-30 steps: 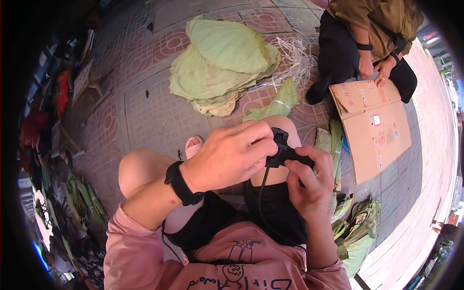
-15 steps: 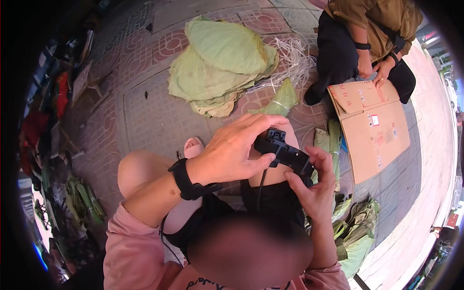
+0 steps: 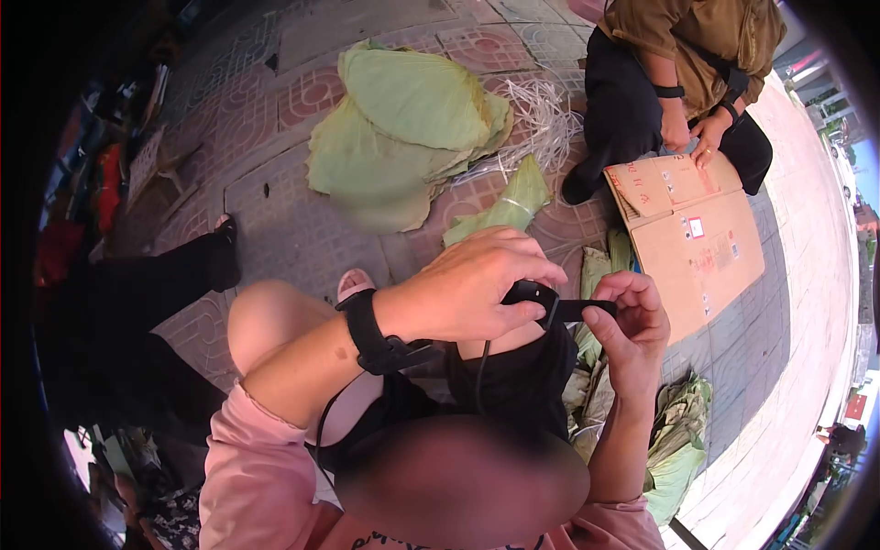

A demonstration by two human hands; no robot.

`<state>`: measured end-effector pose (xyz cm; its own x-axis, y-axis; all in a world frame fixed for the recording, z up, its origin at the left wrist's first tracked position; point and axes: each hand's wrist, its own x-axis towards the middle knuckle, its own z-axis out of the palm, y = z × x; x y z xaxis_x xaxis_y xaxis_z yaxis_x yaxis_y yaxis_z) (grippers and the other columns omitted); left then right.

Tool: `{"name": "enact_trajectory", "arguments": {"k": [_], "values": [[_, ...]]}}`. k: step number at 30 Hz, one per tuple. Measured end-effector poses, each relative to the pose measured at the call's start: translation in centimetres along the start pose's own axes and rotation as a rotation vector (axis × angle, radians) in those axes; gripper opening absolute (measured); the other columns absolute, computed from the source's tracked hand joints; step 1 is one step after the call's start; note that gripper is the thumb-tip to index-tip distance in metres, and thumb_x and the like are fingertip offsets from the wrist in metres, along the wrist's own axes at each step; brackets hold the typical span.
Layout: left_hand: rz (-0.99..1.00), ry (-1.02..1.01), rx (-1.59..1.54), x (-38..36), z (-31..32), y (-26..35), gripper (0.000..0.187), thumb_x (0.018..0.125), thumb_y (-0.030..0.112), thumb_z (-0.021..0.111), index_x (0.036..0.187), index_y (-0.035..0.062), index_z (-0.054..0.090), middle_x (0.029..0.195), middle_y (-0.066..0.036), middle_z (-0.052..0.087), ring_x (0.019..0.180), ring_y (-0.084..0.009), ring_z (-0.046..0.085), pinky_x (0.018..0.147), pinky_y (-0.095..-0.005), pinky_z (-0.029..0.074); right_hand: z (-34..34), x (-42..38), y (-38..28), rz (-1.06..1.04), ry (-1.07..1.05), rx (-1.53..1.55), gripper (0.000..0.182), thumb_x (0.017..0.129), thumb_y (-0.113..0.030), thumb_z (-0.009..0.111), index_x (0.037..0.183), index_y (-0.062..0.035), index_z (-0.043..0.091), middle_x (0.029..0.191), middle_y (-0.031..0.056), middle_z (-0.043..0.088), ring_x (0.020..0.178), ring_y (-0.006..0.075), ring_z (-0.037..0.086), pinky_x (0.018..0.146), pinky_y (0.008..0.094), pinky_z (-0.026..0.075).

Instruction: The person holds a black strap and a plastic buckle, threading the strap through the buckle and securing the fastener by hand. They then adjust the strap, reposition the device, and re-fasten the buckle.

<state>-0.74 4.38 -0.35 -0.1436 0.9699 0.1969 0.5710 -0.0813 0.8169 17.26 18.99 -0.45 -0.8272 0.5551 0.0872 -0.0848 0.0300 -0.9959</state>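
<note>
My left hand [image 3: 467,286], wearing a black wristband [image 3: 368,332], grips a small black device [image 3: 530,293] over my lap. A short black strap [image 3: 585,312] runs from it to the right. The strap's end is pinched between the thumb and fingers of my right hand [image 3: 632,330]. A thin black cable [image 3: 481,376] hangs below the left hand. Just beyond my hands a folded green leaf bundle [image 3: 513,206], tied with white string, lies on the paving.
Large flat green leaves [image 3: 412,110] are stacked ahead, beside tangled white string [image 3: 541,119]. At upper right a seated person [image 3: 697,55] has both hands at a flattened cardboard box [image 3: 706,247]. Leaf bundles [image 3: 678,431] lie right of me. Another person's dark-clothed leg [image 3: 174,284] stands at left.
The black device has been turned, and its strap now stretches between my hands. My right hand has shifted slightly right and up. A dark-clothed leg has come into view at left.
</note>
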Motion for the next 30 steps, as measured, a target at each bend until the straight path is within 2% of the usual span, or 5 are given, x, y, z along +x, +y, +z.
{"name": "enact_trajectory", "arguments": {"k": [10,20,23,24,30], "values": [[-0.281,-0.034,-0.707,0.6,-2.4,0.7,0.019,0.088,0.014,0.063,0.102,0.0011,0.066,0.092,-0.001,0.065,0.081,-0.0047,0.057,0.072,-0.0227,0.047,2.4,5.1,-0.2,-0.011,0.028,0.347,0.038,0.081,0.011,0.068,0.115,-0.0013,0.056,0.11,0.006,0.058,0.087,0.009,0.061,0.077,0.0222,0.051],[-0.485,0.146,-0.797,1.4,-6.5,1.1,0.026,0.094,0.027,0.063,0.096,0.0024,0.071,0.082,0.001,0.068,0.074,-0.003,0.061,0.064,-0.0213,0.048,6.5,10.8,-5.0,-0.366,-0.025,0.04,0.034,0.088,0.004,0.063,0.121,-0.0001,0.055,0.11,0.0073,0.062,0.095,0.0093,0.057,0.08,0.023,0.049],[-0.51,0.06,-0.682,2.6,-5.9,0.1,0.033,0.093,0.031,0.064,0.106,0.0,0.069,0.094,-0.006,0.071,0.084,-0.0092,0.065,0.072,-0.0241,0.051,7.5,9.9,-8.3,-0.245,-0.513,0.353,0.027,0.092,-0.002,0.061,0.119,0.0016,0.057,0.098,0.0075,0.066,0.089,0.0098,0.061,0.078,0.0224,0.048],[-0.515,0.025,-0.636,3.2,-5.1,-0.3,0.034,0.092,0.03,0.064,0.107,-0.0003,0.068,0.095,-0.007,0.07,0.085,-0.0098,0.065,0.073,-0.0244,0.051,8.9,9.0,-9.4,-0.239,-0.514,0.295,0.037,0.091,-0.022,0.066,0.114,0.0059,0.058,0.08,0.0105,0.063,0.07,0.015,0.06,0.062,0.0267,0.048],[-0.498,-0.139,-0.864,5.7,-3.5,-1.0,0.037,0.091,0.028,0.065,0.113,-0.0021,0.065,0.102,-0.01,0.069,0.092,-0.0133,0.064,0.077,-0.0257,0.05,12.0,11.8,-5.6,-0.077,-0.611,0.418,0.028,0.095,-0.017,0.062,0.112,0.0058,0.06,0.082,0.0072,0.064,0.073,0.0084,0.059,0.062,0.0234,0.048]]}}
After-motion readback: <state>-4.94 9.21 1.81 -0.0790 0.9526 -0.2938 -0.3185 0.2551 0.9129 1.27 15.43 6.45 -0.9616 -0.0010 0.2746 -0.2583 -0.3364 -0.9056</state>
